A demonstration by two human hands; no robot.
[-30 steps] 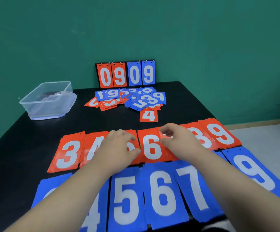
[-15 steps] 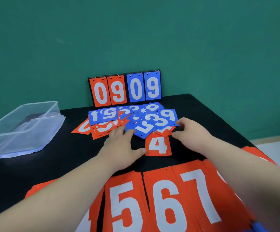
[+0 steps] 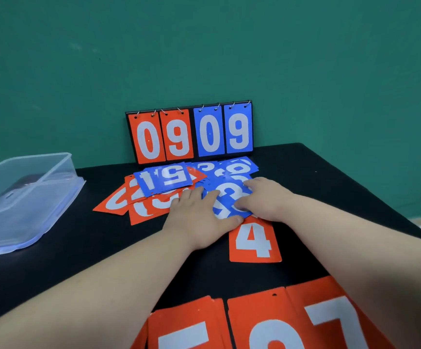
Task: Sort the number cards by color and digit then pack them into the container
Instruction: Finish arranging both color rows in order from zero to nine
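A loose pile of red and blue number cards (image 3: 165, 178) lies at the back of the black table (image 3: 78, 260). On top of its right side is a blue 3 card (image 3: 229, 195). My left hand (image 3: 199, 217) lies flat on the pile with its fingers spread, fingertips on that card's left edge and thumb at its lower corner. My right hand (image 3: 267, 200) holds the same card from the right, fingers over its top and thumb on its face. A red 4 card (image 3: 253, 241) lies alone just in front of the pile. The clear plastic container (image 3: 23, 197) stands at the left.
A flip scoreboard (image 3: 189, 134) showing red 09 and blue 09 leans on the green wall behind the pile. A row of sorted red cards (image 3: 262, 321) fills the near edge under my forearms. The table's right edge drops off to the floor.
Both hands left the sorted rows and reached forward to the loose pile. They now rest on the blue 3 card, and the view has moved closer to the pile.
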